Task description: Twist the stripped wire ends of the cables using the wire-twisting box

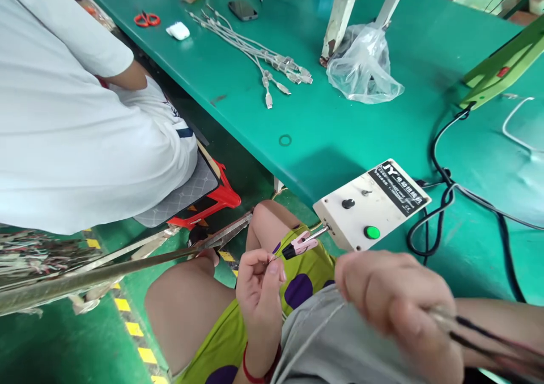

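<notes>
My left hand [260, 293], with a red band at the wrist, is closed in a pinch on a thin wire [277, 257]. Just beyond the fingertips, a pink clip with a black tip [300, 244] sits on the metal shaft of a white control box [372, 203]. That box has a black knob, a small toggle switch and a lit green button. Nearer the camera, my right hand [399, 316] is closed in a fist, blurred by motion. Dark wires [488, 336] trail from it to the right; their grip point is partly hidden.
Grey cables [259, 55] with plugs lie on the green table [238, 112], near a phone [243, 10], red-handled scissors [147, 19] and a clear plastic bag [365, 67]. Black cords [440, 203] tangle at right. A person in white [85, 123] sits at left.
</notes>
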Tool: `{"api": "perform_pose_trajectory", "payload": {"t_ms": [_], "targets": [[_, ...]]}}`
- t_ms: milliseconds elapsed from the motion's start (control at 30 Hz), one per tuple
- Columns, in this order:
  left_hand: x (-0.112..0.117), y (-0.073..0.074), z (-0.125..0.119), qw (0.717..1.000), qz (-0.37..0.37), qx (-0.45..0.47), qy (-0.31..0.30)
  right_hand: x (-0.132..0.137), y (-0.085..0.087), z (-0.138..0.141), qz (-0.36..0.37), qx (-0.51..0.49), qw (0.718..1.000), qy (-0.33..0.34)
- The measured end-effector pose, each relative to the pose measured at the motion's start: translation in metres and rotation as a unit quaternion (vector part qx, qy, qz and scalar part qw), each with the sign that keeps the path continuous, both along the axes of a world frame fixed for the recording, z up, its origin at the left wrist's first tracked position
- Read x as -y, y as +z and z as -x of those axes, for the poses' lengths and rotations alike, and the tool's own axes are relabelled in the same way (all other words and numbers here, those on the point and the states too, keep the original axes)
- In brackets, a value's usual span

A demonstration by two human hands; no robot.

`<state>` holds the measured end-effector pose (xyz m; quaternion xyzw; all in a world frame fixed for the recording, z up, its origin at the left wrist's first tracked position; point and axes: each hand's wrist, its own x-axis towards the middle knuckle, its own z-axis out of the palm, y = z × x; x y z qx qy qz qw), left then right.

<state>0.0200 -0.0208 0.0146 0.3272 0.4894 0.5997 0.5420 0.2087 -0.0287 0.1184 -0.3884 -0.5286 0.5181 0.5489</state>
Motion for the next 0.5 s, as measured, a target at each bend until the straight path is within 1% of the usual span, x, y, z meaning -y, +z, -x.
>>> {"api": "perform_pose_trajectory", "payload": {"t_ms": [33, 100, 167, 267, 333, 400, 500], "targets": [[0.0, 0.0, 0.0, 1.0, 0.002, 0.006, 0.0, -0.005, 0.006, -0.005, -0.005, 0.003, 0.999, -0.036], [0.0, 0.0, -0.001, 1.0, 0.011, 0.014, 0.001, -0.015, 0.014, -0.014, 0.0, 0.03, 0.996, -0.079], [0.0, 0.0, -0.001, 1.0, 0.014, 0.017, 0.001, -0.026, 0.018, -0.023, 0.013, 0.066, 0.994, -0.089], [0.0, -0.001, -0.003, 1.0, 0.005, 0.017, 0.001, -0.039, 0.02, -0.029, 0.073, 0.113, 0.989, -0.061], [0.0, -0.002, -0.004, 1.0, -0.007, 0.023, 0.003, -0.046, 0.02, -0.03, 0.099, 0.128, 0.986, -0.034], [-0.001, -0.002, -0.004, 0.999, -0.014, 0.032, 0.007, -0.051, 0.022, -0.029, 0.102, 0.136, 0.985, -0.015], [0.001, -0.002, -0.003, 0.999, -0.025, 0.046, 0.004, -0.053, 0.025, -0.028, 0.075, 0.14, 0.987, -0.003]]}}
